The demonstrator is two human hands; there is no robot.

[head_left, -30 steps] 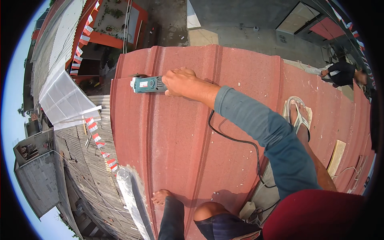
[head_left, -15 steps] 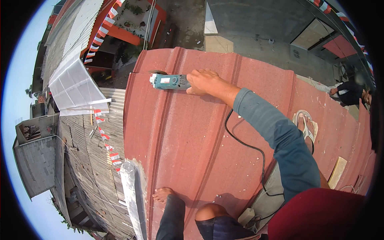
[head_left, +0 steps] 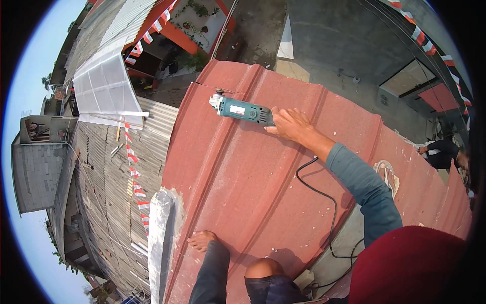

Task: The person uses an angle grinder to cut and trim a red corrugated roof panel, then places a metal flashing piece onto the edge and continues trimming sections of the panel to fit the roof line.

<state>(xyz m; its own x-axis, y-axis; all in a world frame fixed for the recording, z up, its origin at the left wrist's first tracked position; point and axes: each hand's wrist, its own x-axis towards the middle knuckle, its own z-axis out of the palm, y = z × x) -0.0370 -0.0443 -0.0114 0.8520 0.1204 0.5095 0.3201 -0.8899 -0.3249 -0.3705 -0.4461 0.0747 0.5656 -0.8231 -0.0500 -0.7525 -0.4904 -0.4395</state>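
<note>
My right hand [head_left: 288,126] is closed round the rear of a teal angle grinder [head_left: 243,113], held lying sideways near the far left part of the red ribbed roof sheet [head_left: 253,177]. The grinder's small disc [head_left: 219,91] is at a thin cut line running in from the sheet's left edge. A black cord [head_left: 329,195] winds from under my right arm down toward my knee. My left hand [head_left: 202,239] rests open on the roof, fingers spread, beside a silver-coated ridge [head_left: 161,213].
Weathered corrugated roofing [head_left: 106,187], pale translucent sheets [head_left: 104,88] and a flag string [head_left: 131,157] lie left. A concrete yard [head_left: 336,45] drops away beyond the sheet's far edge. Another person [head_left: 440,152] is at the right, past my sandalled foot [head_left: 386,175]. My knee [head_left: 263,268] is at the bottom.
The view has shifted and turned. My right hand and the grinder appear farther right, with the cut line now showing past the disc. My left hand stays on the roof.
</note>
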